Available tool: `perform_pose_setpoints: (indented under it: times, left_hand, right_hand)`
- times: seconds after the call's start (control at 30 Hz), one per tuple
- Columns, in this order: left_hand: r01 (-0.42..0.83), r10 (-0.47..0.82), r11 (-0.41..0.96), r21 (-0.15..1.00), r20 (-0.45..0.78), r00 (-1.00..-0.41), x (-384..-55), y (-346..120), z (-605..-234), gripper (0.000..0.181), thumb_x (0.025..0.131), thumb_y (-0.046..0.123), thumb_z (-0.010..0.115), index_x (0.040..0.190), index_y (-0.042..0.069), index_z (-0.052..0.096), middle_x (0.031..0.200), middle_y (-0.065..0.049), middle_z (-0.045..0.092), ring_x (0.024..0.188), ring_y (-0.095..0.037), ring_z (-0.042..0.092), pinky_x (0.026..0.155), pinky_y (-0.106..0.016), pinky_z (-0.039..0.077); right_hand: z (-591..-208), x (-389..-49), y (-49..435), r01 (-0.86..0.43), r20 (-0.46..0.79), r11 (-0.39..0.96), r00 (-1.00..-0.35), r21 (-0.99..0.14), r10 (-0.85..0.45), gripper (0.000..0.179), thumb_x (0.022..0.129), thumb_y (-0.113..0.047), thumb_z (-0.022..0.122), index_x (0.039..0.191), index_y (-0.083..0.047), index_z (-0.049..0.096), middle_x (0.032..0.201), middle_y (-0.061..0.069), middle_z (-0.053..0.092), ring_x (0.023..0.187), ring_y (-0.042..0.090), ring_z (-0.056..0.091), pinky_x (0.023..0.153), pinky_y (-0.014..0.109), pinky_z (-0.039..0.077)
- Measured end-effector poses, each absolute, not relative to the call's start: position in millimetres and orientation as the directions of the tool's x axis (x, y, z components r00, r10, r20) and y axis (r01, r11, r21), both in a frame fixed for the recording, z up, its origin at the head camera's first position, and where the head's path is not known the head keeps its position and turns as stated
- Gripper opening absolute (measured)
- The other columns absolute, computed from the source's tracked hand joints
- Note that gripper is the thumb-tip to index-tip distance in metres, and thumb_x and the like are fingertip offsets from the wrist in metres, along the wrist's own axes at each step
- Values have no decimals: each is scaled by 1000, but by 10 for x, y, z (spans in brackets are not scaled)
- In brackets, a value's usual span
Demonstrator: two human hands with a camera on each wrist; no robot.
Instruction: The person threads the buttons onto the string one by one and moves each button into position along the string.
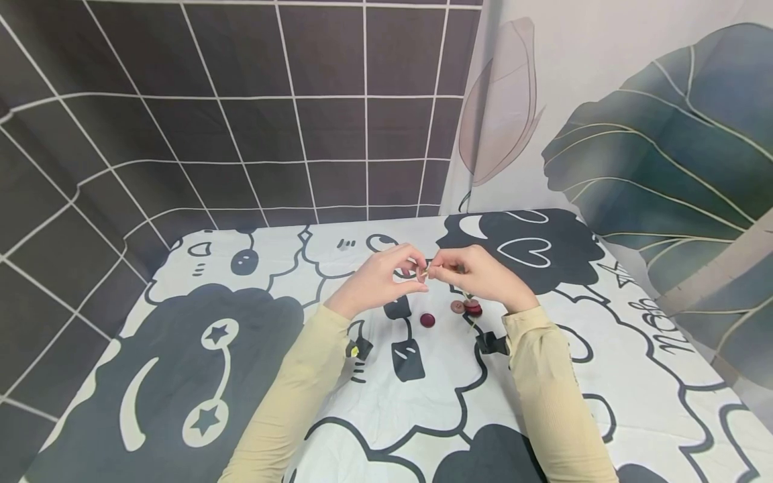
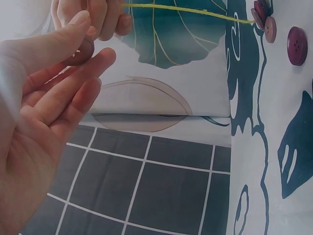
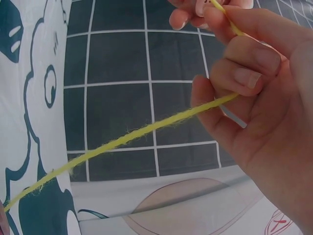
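My left hand (image 1: 386,276) pinches a brownish-pink button (image 2: 84,51) between thumb and fingers, its holes partly visible. Close beside it, my right hand (image 1: 480,272) grips a yellow yarn (image 3: 146,129) with curled fingers. A short length of the yarn reaches the button; whether it passes through a hole I cannot tell. From the right hand the yarn runs down to a small bunch of red and pink buttons (image 1: 473,308) on the cloth. Touching or just beside that bunch is a pinkish button (image 1: 457,306). A dark red button (image 1: 427,320) lies apart, below the hands.
A white cloth with black cartoon prints (image 1: 386,402) covers the surface. Behind it hangs a dark grid-patterned curtain (image 1: 326,127), and at the right a white one with large leaf prints (image 1: 664,154).
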State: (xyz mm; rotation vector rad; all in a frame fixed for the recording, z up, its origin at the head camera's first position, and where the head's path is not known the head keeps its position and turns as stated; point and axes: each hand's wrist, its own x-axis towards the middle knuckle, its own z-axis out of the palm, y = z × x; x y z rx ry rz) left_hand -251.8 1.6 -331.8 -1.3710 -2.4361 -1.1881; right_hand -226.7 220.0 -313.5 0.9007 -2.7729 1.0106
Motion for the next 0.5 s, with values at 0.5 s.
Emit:
perform_pose_setpoints:
  times: [0.5]
  left_hand:
    - [738,673,240,630,440,-594,-2514,39,-3331,35,81,14,77,103,10,49,101,-3,62,97,-16,70,88,-37,54]
  right_hand:
    - [-3132,-2257,2183,-562,227,600,-809,-569,-543,6,93,-15,63,88,-14,68,62,-10,43,49,1,35,51,22,33]
